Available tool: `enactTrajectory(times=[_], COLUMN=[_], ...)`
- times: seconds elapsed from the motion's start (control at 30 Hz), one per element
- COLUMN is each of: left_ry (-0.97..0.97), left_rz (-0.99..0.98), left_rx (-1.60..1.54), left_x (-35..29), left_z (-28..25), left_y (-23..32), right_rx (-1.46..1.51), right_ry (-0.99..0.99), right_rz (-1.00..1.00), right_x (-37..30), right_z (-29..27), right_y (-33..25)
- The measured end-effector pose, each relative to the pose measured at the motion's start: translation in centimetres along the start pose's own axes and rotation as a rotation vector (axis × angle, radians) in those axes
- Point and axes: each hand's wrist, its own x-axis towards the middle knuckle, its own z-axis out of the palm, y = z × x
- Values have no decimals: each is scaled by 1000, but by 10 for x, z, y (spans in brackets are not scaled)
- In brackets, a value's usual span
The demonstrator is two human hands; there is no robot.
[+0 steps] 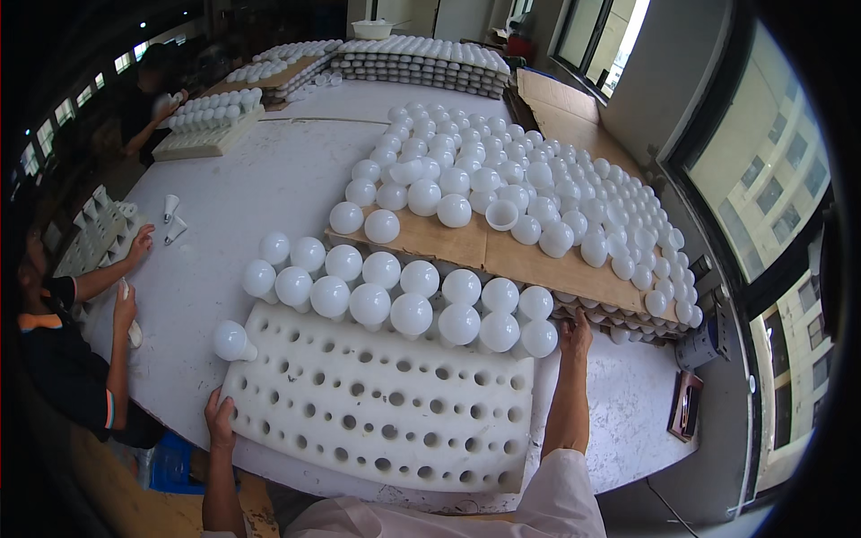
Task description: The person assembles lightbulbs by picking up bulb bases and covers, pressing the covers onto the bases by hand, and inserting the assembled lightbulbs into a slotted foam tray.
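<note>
A white foam tray with rows of round holes lies in front of me on the table. Two rows of white light bulbs stand along its far side, and a single bulb leans at its far left corner. My left hand grips the tray's left edge, thumb on top, the other fingers partly hidden. Beyond the right end of the bulb rows is my right hand, beside the near edge of a cardboard-layered stack. Its thumb and fingers look apart, with nothing visible in them; whether it touches the stack I cannot tell.
Many white bulb covers crowd a cardboard sheet on the stack. Left, a co-worker's hands are near two bulbs and a white rack. Further bulb trays stand at the back. Windows line the right wall.
</note>
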Motion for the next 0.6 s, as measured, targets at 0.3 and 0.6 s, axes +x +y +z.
enactTrajectory(times=[0.3, 0.6], left_ry=[-59, -90], left_rz=[-38, 36], left_rx=[-50, 64], left_x=[4, 16], left_z=[1, -3], left_y=[-11, -20], right_rx=[-25, -436], right_ry=[2, 0], right_rz=[-79, 13], right_x=[19, 1], right_z=[-13, -20], right_y=[-3, -39])
